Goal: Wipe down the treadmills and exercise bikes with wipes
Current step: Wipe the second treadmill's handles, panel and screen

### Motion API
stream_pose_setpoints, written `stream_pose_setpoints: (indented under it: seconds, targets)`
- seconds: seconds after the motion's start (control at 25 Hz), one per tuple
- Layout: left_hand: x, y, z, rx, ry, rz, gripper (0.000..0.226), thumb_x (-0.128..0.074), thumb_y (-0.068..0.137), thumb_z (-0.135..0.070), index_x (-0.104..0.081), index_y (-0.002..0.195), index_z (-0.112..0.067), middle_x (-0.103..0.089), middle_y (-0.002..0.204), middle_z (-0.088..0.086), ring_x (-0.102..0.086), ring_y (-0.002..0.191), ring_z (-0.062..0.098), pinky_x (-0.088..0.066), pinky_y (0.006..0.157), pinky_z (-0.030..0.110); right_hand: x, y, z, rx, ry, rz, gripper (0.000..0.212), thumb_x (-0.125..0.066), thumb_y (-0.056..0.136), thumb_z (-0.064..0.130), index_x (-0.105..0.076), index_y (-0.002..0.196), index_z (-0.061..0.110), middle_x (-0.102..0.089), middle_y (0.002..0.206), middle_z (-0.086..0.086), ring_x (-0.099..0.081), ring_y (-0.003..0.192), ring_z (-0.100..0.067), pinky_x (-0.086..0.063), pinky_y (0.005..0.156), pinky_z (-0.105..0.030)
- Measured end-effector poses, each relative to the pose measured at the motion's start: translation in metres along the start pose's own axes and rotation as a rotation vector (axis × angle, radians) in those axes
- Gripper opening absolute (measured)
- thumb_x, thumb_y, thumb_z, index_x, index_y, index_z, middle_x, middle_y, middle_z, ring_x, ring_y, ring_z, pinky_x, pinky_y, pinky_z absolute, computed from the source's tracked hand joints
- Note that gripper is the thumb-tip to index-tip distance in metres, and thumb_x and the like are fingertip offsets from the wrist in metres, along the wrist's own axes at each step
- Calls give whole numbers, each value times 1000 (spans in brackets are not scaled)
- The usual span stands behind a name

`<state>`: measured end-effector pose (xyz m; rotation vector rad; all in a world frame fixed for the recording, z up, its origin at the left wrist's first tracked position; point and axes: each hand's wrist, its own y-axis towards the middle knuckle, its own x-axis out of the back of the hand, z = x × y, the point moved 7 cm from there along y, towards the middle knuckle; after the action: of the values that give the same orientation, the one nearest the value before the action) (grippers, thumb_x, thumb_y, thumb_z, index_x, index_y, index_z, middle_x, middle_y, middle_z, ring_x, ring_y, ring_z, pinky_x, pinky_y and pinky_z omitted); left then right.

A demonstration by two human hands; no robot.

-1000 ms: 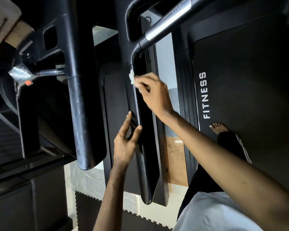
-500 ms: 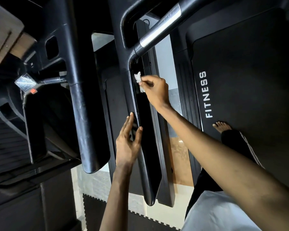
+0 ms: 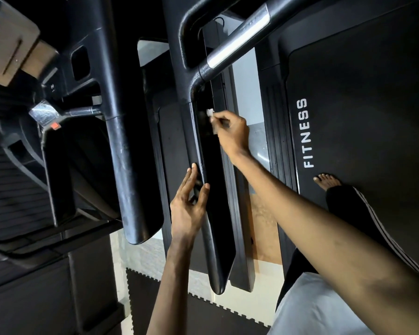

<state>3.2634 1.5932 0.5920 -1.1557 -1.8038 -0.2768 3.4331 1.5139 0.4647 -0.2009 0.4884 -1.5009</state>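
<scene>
Black interlocking floor mats (image 3: 160, 298) run along the bottom of the frame with pale floor showing beside them, and pretty much everything else is black gym gear. The right side of the frame is a treadmill belt (image 3: 361, 105) with FITNESS printed in white along its edge. A bare foot (image 3: 327, 181) stands on it at middle right.

Down the centre runs the treadmill's long black handrail (image 3: 217, 226). It bends at the top into a bar with a silver grip (image 3: 240, 36) (upper centre, heading off to the upper right). The wipe (image 3: 209, 112) is just below that bend, a small white scrap pressed against the rail's dark flat face. The right hand (image 3: 234, 135) comes in from the lower right and has it pinched at the fingertips, fingers curled. Only a bit of white sticks out past them to the left; the rest is tucked under the fingers.

The left hand (image 3: 188, 209) is lower down the same rail, centre of the frame, holding nothing. Its fingers are straight and a little spread, touching the rail's left edge.

Left of that is a second fat black handrail (image 3: 133, 165), scuffed and dusty looking, with a small red tab (image 3: 55, 126) at upper left.
</scene>
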Motion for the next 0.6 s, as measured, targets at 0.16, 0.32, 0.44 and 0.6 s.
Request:
stream_pose_setpoints:
  seconds: [0.16,0.32,0.44,0.6]
  targets:
    - [1,0,3,23,-16,13,53,-69,97,-21,-51,147,-25,-47,152,-12,-34,144,-2,-32,94,-3,7,-31,-32,-172,-15,56,16,-67,91,3,-76,103,7,-77,95,-6,-70,83,-13,-57,78,-26]
    - [-1,-2,7,22,-6,54,56,-66,99,-23,-46,151,-27,-41,155,-16,-41,134,-14,-33,92,1,5,-48,-15,-10,-78,25,19,-69,89,5,-77,104,14,-76,101,0,-71,90,-11,-55,78,-18]
    - [-3,-8,21,37,-55,87,57,-63,100,-28,-42,153,-29,-39,158,-15,-34,143,-6,-38,102,12,-1,-12,-9,-11,-89,7,16,-70,90,7,-77,103,12,-77,96,0,-71,87,-12,-51,72,-12]
    - [-1,-16,35,94,-119,98,55,-63,101,-29,-44,152,-31,-42,156,-16,-32,145,-2,-37,117,30,6,-41,-2,14,-86,47,9,-68,91,3,-73,98,4,-75,92,-2,-70,82,-8,-49,69,-9]
